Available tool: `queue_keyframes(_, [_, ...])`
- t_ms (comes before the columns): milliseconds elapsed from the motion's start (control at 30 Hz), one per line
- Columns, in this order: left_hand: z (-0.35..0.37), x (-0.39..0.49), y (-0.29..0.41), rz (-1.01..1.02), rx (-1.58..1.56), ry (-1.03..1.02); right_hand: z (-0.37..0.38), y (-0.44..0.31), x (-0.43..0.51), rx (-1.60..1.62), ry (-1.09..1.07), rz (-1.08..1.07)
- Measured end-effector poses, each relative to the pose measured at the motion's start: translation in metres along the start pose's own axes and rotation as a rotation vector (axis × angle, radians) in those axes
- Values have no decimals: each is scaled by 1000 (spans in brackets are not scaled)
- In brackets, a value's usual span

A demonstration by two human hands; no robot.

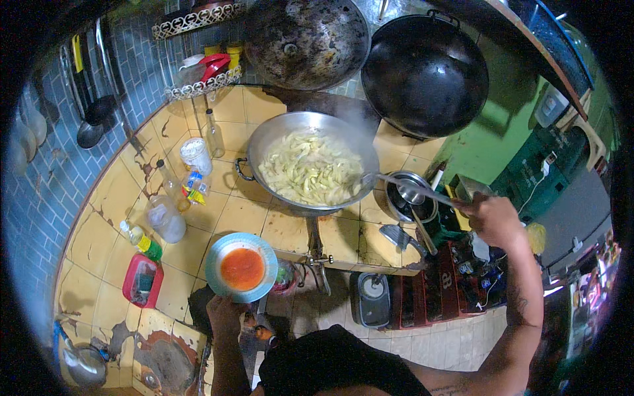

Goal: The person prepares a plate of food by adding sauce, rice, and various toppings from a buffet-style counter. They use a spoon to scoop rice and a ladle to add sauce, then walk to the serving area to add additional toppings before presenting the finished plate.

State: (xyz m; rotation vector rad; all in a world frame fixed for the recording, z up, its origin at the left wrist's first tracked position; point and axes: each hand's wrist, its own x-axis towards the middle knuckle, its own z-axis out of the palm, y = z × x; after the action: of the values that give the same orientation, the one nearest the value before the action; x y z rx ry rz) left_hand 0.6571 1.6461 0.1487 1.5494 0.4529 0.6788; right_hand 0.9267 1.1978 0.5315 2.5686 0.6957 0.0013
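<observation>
My left hand [227, 312] grips the near rim of a blue-rimmed plate [216, 257], held level at the counter's front. Orange-red sauce [242, 269] covers the plate's middle. Out to the right, my right hand [490, 218] is closed around the handle of a long metal cooking utensil [415, 187]. Its far end reaches the right side of a wide metal wok [314, 120]; steam hides the tip's shape. Pale green-white sliced food [312, 171] fills much of the wok, and steam rises from it.
Bottles and a white-filled jar [195, 154] line the left counter, with a red plastic container [143, 280] nearer. Right of the wok stand a pot [430, 210] with a ladle inside and a cleaver [396, 237] by the edge. A large black wok [426, 74] leans behind.
</observation>
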Motion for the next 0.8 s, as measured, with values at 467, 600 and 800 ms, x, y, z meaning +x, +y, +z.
queue_keyframes(467, [-19, 33, 59, -417, -408, 44, 97, -83, 89, 812, 176, -15])
queue_keyframes(600, [-31, 39, 53, -432, -483, 29, 82, -88, 127, 721, 300, -35])
queue_keyframes(800, [-48, 55, 4, -465, -687, 24, 130, -139, 148, 679, 132, -71])
